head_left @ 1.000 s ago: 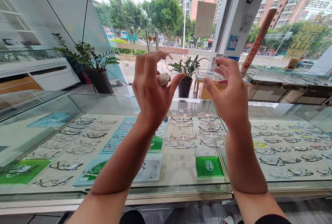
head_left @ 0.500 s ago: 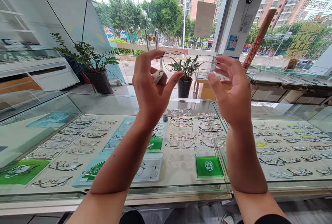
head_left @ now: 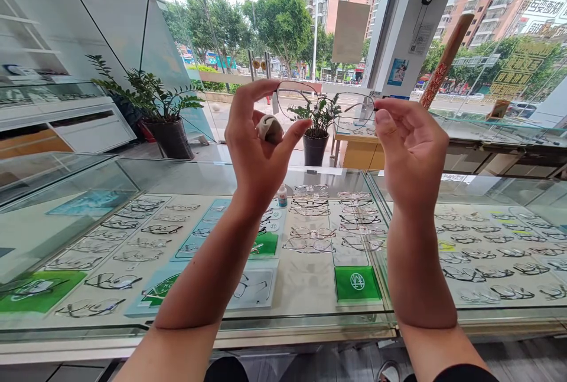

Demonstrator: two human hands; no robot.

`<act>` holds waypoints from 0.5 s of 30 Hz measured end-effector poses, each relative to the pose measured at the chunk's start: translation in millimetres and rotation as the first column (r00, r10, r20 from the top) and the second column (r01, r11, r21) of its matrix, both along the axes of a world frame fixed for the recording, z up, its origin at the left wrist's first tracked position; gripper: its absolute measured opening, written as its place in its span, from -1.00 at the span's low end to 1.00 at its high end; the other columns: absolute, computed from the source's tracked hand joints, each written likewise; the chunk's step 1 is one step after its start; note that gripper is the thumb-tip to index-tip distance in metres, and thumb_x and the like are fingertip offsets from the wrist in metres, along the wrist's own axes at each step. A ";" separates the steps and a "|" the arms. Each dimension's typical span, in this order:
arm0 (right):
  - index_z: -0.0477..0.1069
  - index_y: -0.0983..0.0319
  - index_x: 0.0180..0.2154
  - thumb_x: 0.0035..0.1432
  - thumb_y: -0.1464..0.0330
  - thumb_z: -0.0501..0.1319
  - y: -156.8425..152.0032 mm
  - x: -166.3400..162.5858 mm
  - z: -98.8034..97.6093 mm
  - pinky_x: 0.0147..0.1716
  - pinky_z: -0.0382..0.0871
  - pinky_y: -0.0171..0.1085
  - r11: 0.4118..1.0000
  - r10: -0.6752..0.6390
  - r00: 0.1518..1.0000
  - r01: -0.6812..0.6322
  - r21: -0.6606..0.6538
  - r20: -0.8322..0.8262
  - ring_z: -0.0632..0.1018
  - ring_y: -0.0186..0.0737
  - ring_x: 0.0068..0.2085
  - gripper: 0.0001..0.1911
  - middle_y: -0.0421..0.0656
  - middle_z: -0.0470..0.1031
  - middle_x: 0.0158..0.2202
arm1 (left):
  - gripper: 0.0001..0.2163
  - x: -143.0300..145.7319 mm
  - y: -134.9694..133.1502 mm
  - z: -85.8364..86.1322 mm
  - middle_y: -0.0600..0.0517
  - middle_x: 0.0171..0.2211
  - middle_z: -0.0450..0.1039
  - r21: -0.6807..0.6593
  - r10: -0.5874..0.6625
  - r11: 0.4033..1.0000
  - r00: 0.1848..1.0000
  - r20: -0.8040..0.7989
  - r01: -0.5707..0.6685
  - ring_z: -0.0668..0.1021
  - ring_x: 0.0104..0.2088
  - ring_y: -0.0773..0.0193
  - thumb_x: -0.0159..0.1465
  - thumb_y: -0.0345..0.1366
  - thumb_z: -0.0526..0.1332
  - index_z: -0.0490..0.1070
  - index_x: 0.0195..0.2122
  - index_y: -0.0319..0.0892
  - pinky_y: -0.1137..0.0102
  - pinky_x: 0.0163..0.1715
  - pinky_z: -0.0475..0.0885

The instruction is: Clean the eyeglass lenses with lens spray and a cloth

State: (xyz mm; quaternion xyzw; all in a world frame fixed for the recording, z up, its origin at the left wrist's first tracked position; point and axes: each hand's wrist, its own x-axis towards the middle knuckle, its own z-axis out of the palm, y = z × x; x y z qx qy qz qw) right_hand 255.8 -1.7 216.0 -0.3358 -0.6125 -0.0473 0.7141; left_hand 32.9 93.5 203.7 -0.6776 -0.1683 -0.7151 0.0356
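Observation:
I hold a pair of thin wire-framed glasses (head_left: 325,104) up in front of me, above a glass display counter (head_left: 283,320). My left hand (head_left: 259,140) pinches the frame's left end with its fingertips and also keeps a small beige wad, perhaps a cloth (head_left: 269,128), against the thumb. My right hand (head_left: 411,146) is curled, with thumb and forefinger pinched on the frame's right end. The lenses are clear and the street shows through them.
Rows of spectacle frames (head_left: 328,222) lie under the counter glass with green brand cards (head_left: 357,283). A small dropper bottle (head_left: 282,196) stands on the counter behind my left wrist. Potted plants (head_left: 153,104) stand by the window, with a second one (head_left: 316,128) behind the glasses.
My right hand's fingers have curled from spread into a pinch on the frame's right end. The glasses rose slightly and the wad has turned in my left hand.

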 end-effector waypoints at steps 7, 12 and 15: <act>0.63 -0.04 0.04 0.53 0.01 0.30 -1.4 1.3 2.6 0.16 0.72 0.08 0.998 0.013 1.000 -0.014 -0.057 -0.010 0.71 0.07 0.21 -0.75 -0.13 0.70 0.05 | -0.40 3.2 0.4 -1.4 -0.09 0.26 0.50 0.101 0.018 0.995 0.999 -0.027 -0.015 0.67 0.00 0.04 0.47 0.22 0.39 0.38 0.35 0.00 0.13 -0.15 0.50; 0.62 -0.02 0.11 0.50 -0.02 0.31 0.2 6.0 0.9 0.23 0.68 0.21 0.987 0.129 0.990 -0.134 -0.085 -0.064 0.61 0.19 0.36 -0.67 -0.06 0.66 0.14 | -0.38 6.1 2.6 -0.7 -0.10 0.27 0.47 0.164 0.008 0.986 1.000 -0.021 -0.004 0.62 0.14 -0.01 0.46 0.22 0.39 0.33 0.34 -0.05 0.15 -0.12 0.47; 0.60 -0.02 0.16 0.49 -0.04 0.30 1.5 7.1 0.6 0.24 0.66 0.26 0.980 0.158 0.985 -0.165 -0.111 -0.075 0.56 0.24 0.41 -0.62 -0.03 0.64 0.20 | -0.41 7.7 -1.8 -0.8 -0.08 0.22 0.49 0.198 0.089 0.976 0.996 0.015 -0.090 0.64 0.02 0.07 0.45 0.21 0.40 0.38 0.32 -0.02 0.17 -0.17 0.47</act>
